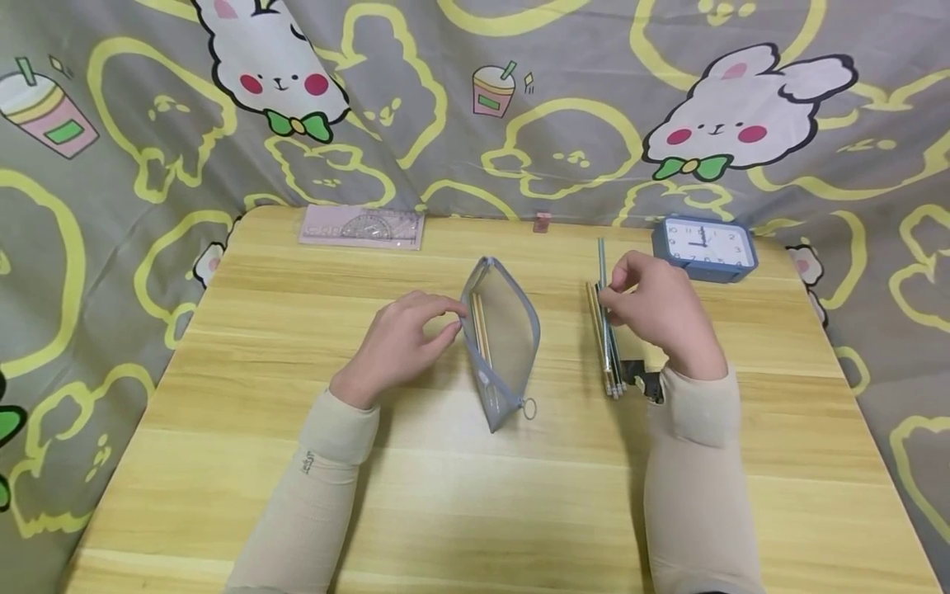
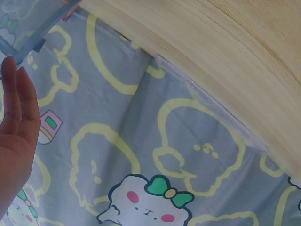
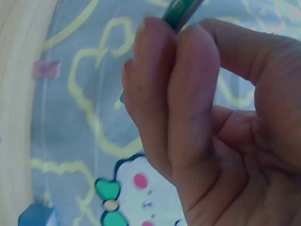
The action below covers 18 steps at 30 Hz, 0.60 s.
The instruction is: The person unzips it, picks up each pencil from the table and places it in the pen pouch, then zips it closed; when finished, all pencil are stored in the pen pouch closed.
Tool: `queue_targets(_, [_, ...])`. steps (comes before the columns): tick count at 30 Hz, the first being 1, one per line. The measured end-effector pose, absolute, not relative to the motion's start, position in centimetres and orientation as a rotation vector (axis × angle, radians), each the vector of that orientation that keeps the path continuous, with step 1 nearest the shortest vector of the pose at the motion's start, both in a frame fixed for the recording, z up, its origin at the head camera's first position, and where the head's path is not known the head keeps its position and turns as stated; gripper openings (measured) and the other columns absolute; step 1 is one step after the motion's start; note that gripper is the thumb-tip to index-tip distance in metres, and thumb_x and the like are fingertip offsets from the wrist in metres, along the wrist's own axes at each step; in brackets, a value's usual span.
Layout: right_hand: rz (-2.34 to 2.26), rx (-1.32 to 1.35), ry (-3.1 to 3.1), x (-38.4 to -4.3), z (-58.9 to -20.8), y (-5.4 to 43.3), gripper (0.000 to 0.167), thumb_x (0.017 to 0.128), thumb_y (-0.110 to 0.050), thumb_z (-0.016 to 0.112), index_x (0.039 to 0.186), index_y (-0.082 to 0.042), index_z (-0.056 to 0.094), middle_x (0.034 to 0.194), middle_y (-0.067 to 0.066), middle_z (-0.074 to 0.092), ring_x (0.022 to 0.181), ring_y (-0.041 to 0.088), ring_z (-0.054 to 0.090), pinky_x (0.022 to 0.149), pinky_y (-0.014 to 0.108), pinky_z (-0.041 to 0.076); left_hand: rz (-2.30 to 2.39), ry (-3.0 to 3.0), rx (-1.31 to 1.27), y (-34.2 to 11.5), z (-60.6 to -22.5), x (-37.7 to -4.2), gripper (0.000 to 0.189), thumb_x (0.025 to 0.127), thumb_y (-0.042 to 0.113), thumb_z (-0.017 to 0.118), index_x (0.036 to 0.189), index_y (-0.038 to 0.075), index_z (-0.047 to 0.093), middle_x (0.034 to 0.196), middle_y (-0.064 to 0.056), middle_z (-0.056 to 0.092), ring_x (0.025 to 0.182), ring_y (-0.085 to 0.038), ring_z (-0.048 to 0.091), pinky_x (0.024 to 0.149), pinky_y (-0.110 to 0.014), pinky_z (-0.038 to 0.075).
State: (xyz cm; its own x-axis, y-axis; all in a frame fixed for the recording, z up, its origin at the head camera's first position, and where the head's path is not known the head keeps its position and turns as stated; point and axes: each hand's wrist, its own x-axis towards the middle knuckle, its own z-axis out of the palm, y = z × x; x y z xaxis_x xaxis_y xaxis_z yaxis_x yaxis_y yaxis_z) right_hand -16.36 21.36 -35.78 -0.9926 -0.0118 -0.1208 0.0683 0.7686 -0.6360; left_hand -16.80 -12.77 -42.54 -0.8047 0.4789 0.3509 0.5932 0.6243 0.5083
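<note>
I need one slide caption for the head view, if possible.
The left grip touches an open pouch of pencils while the right grip pinches another pencil.

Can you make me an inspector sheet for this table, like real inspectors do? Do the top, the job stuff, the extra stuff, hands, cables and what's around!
Surface: wooden table, light with a striped grain.
Job's things: zip pouch, open, pencils inside; pencil bundle on the table to its right.
Clutter: blue clock, ruler pack and small pink block near the far edge; black thing by the right wrist, can't tell what.
Hands: left hand touches the pouch's edge; right hand pinches a greenish pencil.
Cables: nothing seen.
Surroundings: grey patterned cloth behind and at both sides.
</note>
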Motion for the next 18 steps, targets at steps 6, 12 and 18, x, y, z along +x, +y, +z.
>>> queue_targets(6, [-1.001,-0.155,2.768,-15.7,-35.2,19.1,0.008,0.094,-0.014,0.066,0.095,-0.011,0.059,0.09,0.008,0.074,0.07,0.015,0.074,0.055,0.03,0.047,-0.941,-2.663,-0.888,-12.8,-42.7,-16.8,0.017,0.099,0.019,0.075,0.115,0.018,0.079,0.114,-0.001,0.08,0.105,-0.022,0.074,0.09,-0.044,0.062])
queue_targets(12, [-0.988,-0.382,2.637,-15.8,-36.2,16.8,0.011,0.091,-0.007,0.069,0.088,-0.012,0.058,0.09,0.005,0.074,0.063,0.013,0.071,0.053,0.027,0.048,-0.943,-2.662,-0.895,-12.9,-42.8,-16.8,0.018,0.098,0.018,0.075,0.116,0.017,0.079,0.114,-0.001,0.08,0.105,-0.023,0.074,0.091,-0.044,0.062])
queue_targets(18, [-1.039,-0.474,2.592,-15.5,-36.9,14.7,0.017,0.09,-0.006,0.07,0.084,-0.013,0.057,0.083,0.002,0.072,0.059,0.011,0.068,0.056,0.026,0.051,-0.953,-2.663,-0.894,-12.8,-42.8,-16.9,0.018,0.098,0.018,0.075,0.116,0.017,0.079,0.114,-0.001,0.08,0.103,-0.022,0.073,0.089,-0.044,0.062])
